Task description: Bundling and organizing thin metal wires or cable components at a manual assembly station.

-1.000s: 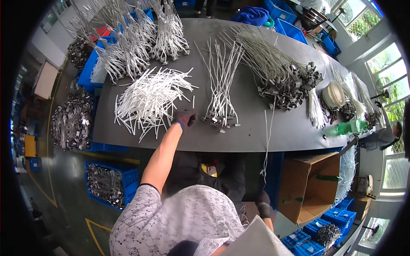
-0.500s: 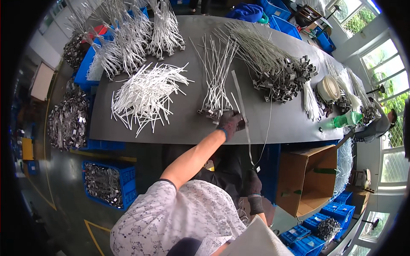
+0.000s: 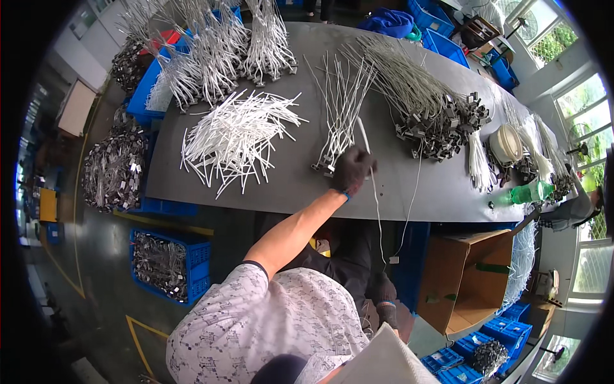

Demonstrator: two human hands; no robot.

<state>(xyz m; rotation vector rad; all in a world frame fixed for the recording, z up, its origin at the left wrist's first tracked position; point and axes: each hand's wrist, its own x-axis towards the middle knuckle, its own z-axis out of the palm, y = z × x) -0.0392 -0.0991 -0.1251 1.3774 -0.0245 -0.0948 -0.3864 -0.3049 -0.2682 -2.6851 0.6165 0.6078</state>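
Note:
My left hand (image 3: 352, 170), in a dark glove, is closed at the near part of the table with a white sleeve (image 3: 362, 133) sticking up past its fingers. A thin wire (image 3: 378, 221) runs from beneath that hand over the table edge to my right hand (image 3: 383, 290). That gloved right hand is low, by my lap, closed on the wire's lower end. A small white connector (image 3: 394, 260) hangs near it on a wire leading up to the table. Just left of my left hand lies a small bunch of wires (image 3: 342, 109) with dark metal-looking ends.
A pile of short white sleeves (image 3: 240, 141) lies on the dark table (image 3: 256, 200). Bundled wires (image 3: 268, 41) stand at the far left; a big heap (image 3: 441, 121) is on the right. A cardboard box (image 3: 441, 281) stands below right, a blue crate (image 3: 198, 269) below left.
My left hand has moved up and away from the table's near edge. A long pale strip beside it now shows as a short sleeve above the hand and thin wire below. The view has shifted slightly.

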